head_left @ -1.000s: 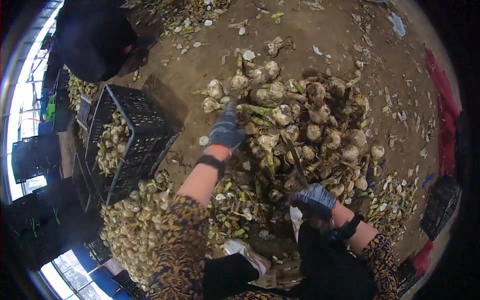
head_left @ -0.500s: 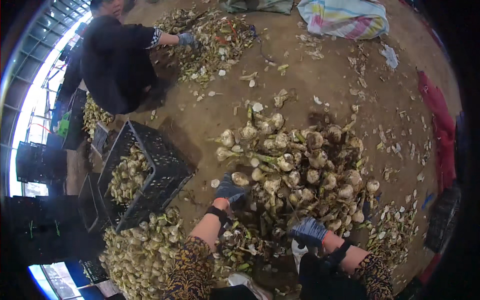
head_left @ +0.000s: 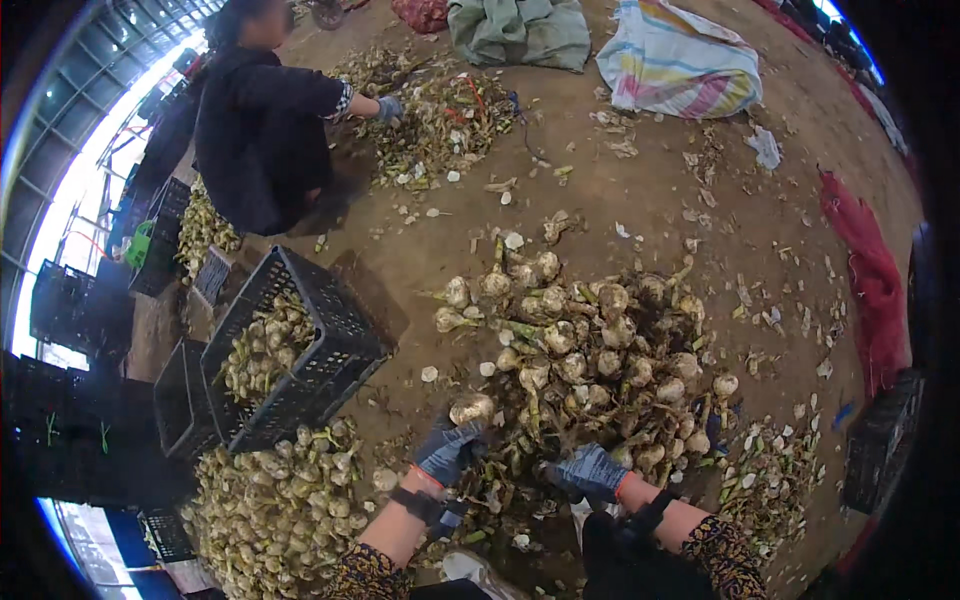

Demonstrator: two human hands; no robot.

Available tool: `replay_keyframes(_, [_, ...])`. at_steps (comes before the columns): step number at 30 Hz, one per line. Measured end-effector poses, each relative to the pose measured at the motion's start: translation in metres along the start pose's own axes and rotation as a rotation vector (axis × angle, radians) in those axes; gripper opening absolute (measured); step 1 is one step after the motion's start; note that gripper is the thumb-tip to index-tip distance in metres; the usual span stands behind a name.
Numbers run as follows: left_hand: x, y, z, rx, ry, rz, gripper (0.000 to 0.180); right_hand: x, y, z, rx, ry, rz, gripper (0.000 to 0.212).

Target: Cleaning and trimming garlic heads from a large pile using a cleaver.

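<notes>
My left hand (head_left: 449, 450), in a grey-blue knit glove, is closed round a garlic bulb (head_left: 471, 408) that shows above its fingers. To its right, my right hand (head_left: 590, 473), gloved alike, has its fingers curled together near the front of the pile; whatever they grip is hidden. Just beyond both hands spreads a heap of dirty garlic bulbs (head_left: 572, 367) with stems and roots attached. Trimmed stalks and scraps (head_left: 500, 480) lie below and between my hands. At the left rests a large pile of trimmed garlic (head_left: 270, 510).
A black plastic crate (head_left: 345, 345) with garlic inside stands left of my left hand. Farther off, another person (head_left: 255, 130) crouches, one gloved hand on a heap of scraps (head_left: 445, 125). Sacks (head_left: 680, 60) lie at the back, red cloth (head_left: 865, 280) at the right.
My left hand has drawn back toward me, now with a garlic bulb in it. My right hand has shifted a little left, closer to it. The view has tilted slightly.
</notes>
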State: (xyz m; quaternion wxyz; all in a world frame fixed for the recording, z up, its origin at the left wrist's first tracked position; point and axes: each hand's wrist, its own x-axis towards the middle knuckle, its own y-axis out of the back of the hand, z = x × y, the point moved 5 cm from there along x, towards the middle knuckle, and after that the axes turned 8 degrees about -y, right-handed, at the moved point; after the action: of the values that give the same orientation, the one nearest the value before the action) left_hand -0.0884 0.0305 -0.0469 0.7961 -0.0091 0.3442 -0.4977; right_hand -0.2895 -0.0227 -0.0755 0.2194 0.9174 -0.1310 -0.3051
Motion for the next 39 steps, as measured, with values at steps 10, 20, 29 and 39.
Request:
replay_keyframes(10, [-0.008, 0.022, -0.072, 0.193, -0.013, -0.182, 0.032, 0.013, -0.013, 0.0, 0.054, -0.007, 0.029, 0.048])
replay_keyframes(20, [-0.069, -0.034, 0.007, -0.185, 0.045, -0.047, 0.027, -0.021, 0.023, -0.044, 0.265, -0.151, 0.037, 0.036])
replay_keyframes(29, [-0.17, -0.048, 0.053, -0.095, -0.168, -0.022, 0.02, -0.073, 0.065, -0.052, -0.233, 0.004, 0.431, 0.054])
replay_keyframes(39, [-0.229, -0.043, 0.024, -0.257, 0.053, 0.011, 0.015, -0.154, 0.1, -0.143, -0.49, -0.037, 0.334, 0.049])
